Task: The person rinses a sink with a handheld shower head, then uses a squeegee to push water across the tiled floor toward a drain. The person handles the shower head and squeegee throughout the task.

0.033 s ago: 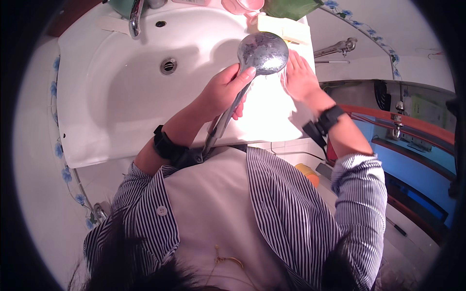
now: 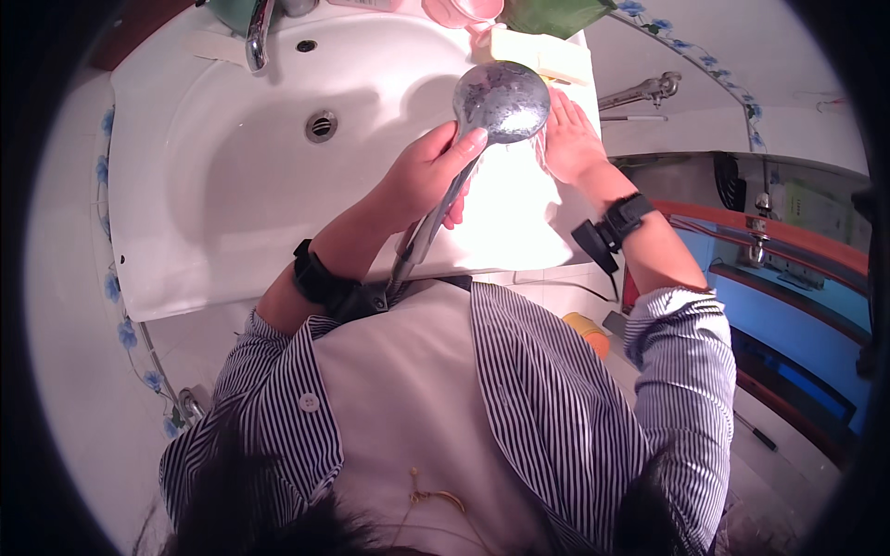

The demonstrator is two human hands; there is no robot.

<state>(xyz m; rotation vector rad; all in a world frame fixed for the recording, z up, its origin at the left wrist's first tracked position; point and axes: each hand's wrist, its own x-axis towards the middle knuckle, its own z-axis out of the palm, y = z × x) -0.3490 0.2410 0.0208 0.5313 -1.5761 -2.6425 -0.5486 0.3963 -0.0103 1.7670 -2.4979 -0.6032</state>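
My left hand [image 2: 426, 178] is closed round the handle of a grey shower head [image 2: 502, 102], thumb along its neck. The round back of the head faces up, over the right ledge of the white washbasin [image 2: 241, 176]. Thin streaks of water show beside the head, close to my right hand [image 2: 572, 139]. That hand lies on the bright ledge with its fingers stretched out, away from me, and nothing in it. The hose runs from the handle down toward my body. Part of the left fingers is hidden behind the handle.
A tap [image 2: 260, 42] rises at the basin's far left, beyond the drain [image 2: 322, 126]. Pale yellow blocks [image 2: 542, 56], a pink cup [image 2: 464, 11] and a green object [image 2: 556, 14] crowd the far right rim. A red-edged shelf [image 2: 788, 241] stands at right.
My right forearm and wristband have shifted slightly left, and the right hand has slid a little on the ledge. The left hand and shower head look unmoved.
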